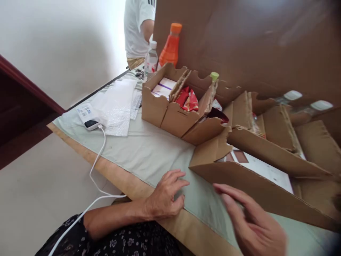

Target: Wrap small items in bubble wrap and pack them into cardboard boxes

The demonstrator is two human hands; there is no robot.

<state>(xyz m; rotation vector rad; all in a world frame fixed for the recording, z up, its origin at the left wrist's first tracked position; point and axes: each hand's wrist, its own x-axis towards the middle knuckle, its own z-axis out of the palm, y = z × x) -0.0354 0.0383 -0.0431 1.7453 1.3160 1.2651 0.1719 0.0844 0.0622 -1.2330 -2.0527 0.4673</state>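
Pale light washed out the wall [80, 42] at upper left, strongest beside the person in white [135, 28], and a dull sheen lay on the brown panel [226, 42]. The right hand [258, 227] was blurred (the left hand [165, 195] fairly crisp), and the far right edge dim and soft.

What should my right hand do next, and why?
I'd probably move your right hand over the front box's near wall, toward the white pack. The hand, though blurred, seems empty and is close to that wall, and the pack's top is exposed.
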